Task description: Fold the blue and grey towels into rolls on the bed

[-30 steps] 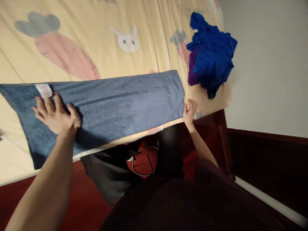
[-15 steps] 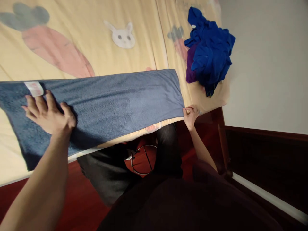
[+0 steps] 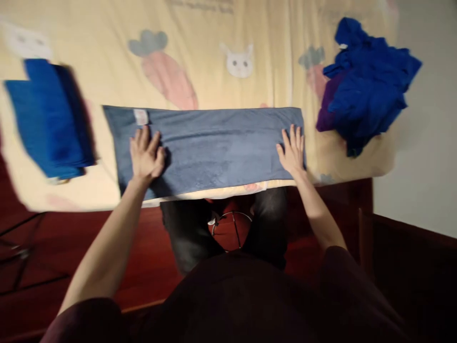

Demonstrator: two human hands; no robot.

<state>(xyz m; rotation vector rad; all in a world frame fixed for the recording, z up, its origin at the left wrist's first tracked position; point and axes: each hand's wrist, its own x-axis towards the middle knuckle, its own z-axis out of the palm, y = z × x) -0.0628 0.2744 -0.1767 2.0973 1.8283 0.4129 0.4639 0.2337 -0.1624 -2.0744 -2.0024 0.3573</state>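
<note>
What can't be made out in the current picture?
Head view: print on the label, too small.
Head view: purple cloth, partly covered by the blue heap.
Head view: dark frame, cut off by the left edge.
Head view: towel areas beneath left hand and right hand, hidden by them.

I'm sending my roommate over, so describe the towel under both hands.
Find the yellow sheet printed with carrots. Along its near edge, under the left hand and right hand, lies the towel. Greyish-blue and spread flat, it differs from the folded blue cloth leftward and crumpled blue heap rightward.
</note>
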